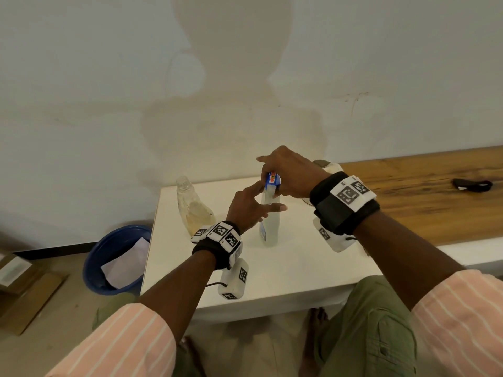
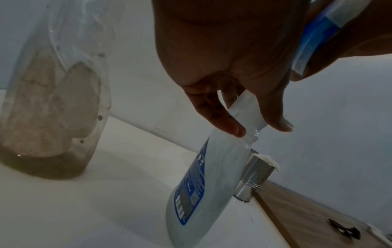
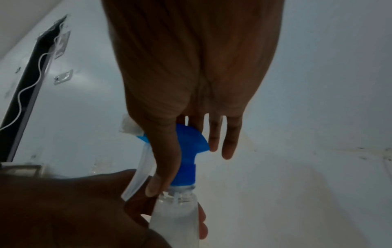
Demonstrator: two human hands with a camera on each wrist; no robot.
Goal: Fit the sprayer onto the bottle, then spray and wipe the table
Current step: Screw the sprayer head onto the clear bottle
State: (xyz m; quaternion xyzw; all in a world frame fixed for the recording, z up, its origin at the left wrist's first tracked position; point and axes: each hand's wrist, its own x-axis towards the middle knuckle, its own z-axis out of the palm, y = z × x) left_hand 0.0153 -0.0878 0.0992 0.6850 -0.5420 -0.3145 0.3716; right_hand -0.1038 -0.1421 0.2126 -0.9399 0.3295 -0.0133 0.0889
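A translucent white bottle (image 1: 270, 227) with a blue label stands on the white table (image 1: 285, 270). My left hand (image 1: 262, 198) pinches its narrow neck (image 2: 246, 114) between thumb and fingers. A blue and white trigger sprayer (image 1: 273, 182) sits at the bottle's mouth, and my right hand (image 1: 277, 175) grips it from above. In the right wrist view the thumb lies along the blue sprayer (image 3: 188, 151), and the bottle's threads (image 3: 178, 197) show just under the blue collar. The bottle (image 2: 201, 193) leans in the left wrist view.
An uncapped clear bottle (image 1: 193, 210) with a little yellowish liquid stands at the table's left. A metal holder (image 2: 253, 174) with white tissue stands behind the bottle. On the floor, left of the table, is a blue basin (image 1: 94, 263). A wooden bench (image 1: 424, 202) carries a black object (image 1: 472, 185).
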